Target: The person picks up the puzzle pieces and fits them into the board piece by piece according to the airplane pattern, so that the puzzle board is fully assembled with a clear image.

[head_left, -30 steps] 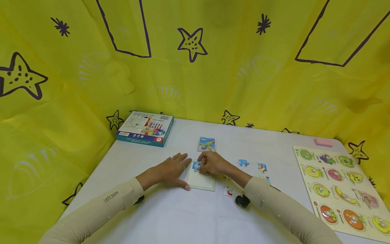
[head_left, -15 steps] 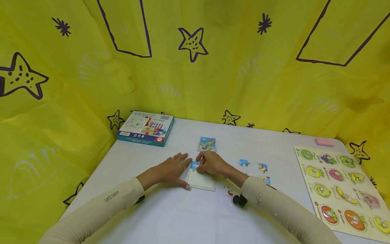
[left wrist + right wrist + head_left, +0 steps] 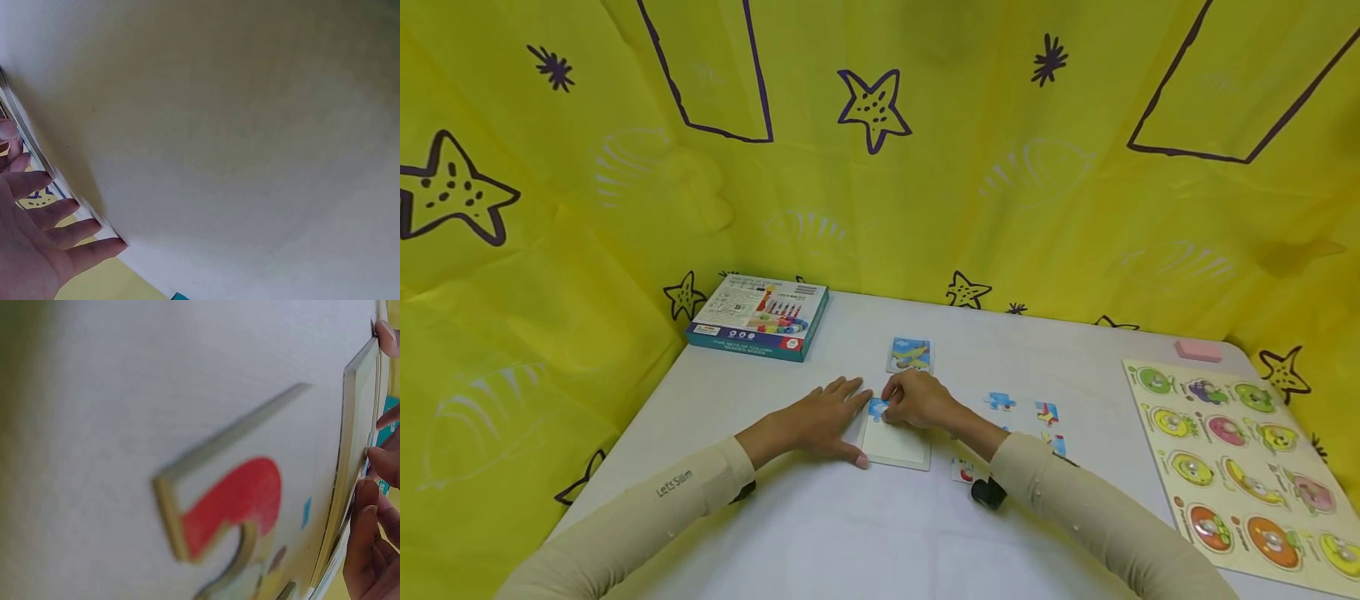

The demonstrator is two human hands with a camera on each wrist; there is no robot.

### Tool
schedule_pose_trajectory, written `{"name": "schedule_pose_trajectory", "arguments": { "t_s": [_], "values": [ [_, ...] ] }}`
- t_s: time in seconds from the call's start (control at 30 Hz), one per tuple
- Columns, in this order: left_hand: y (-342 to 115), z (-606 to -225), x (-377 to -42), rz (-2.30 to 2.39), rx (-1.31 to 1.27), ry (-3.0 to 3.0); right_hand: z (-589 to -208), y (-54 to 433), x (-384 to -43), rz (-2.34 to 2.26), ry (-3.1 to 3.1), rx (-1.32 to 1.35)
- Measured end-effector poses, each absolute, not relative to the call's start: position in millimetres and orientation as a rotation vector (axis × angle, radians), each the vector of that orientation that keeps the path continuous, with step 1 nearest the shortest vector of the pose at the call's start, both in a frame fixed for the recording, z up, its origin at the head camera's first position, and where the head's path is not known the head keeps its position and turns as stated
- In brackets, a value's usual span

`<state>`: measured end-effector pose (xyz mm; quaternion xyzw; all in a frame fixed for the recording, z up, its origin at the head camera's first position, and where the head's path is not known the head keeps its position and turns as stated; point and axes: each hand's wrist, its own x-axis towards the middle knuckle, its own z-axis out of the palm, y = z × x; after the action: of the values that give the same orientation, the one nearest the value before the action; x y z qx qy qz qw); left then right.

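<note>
A shallow white puzzle tray (image 3: 895, 448) lies flat on the table. My left hand (image 3: 814, 423) rests along its left side, fingers spread and straight, thumb near the lower left corner; the left wrist view shows those fingertips (image 3: 94, 250) at an edge. With thumb and fingers, my right hand (image 3: 919, 400) pinches a blue jigsaw piece (image 3: 877, 409) at the tray's upper left corner. Part of that piece is hidden behind the fingers. In the right wrist view, the right hand (image 3: 369, 544) is over the tray's edge (image 3: 345, 444), and a red-printed jigsaw piece (image 3: 244, 494) lies close by.
Right of the tray lie several loose jigsaw pieces, among them a blue one (image 3: 1000, 401) and a red-and-yellow one (image 3: 1047, 412). Behind it is a small airplane picture (image 3: 910, 353). A boxed set (image 3: 758, 317) stands back left; a fruit puzzle board (image 3: 1240, 467) and pink block (image 3: 1198, 350) are at right.
The right hand has shifted the blue jigsaw piece slightly left, into the tray's upper left corner. My left hand has stayed in place.
</note>
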<state>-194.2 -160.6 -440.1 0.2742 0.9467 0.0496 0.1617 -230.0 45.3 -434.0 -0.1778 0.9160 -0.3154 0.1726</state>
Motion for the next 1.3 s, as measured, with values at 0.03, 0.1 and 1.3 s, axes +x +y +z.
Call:
{"name": "schedule_pose_trajectory", "arguments": {
  "t_s": [0.03, 0.1, 1.3],
  "values": [
    [-160.7, -439.6, -194.0, 0.140, 0.783, 2.701, -433.7, 45.3, -229.9, -0.900, 2.598, -0.501],
    [-161.0, -438.7, -193.4, 0.141, 0.784, 2.696, -433.6, 45.2, -229.8, -0.906, 2.599, -0.497],
    [-158.8, -433.7, -186.4, 0.098, 0.791, 2.625, -424.9, 145.4, -240.6, -1.188, 2.428, -0.600]
  ]
}}
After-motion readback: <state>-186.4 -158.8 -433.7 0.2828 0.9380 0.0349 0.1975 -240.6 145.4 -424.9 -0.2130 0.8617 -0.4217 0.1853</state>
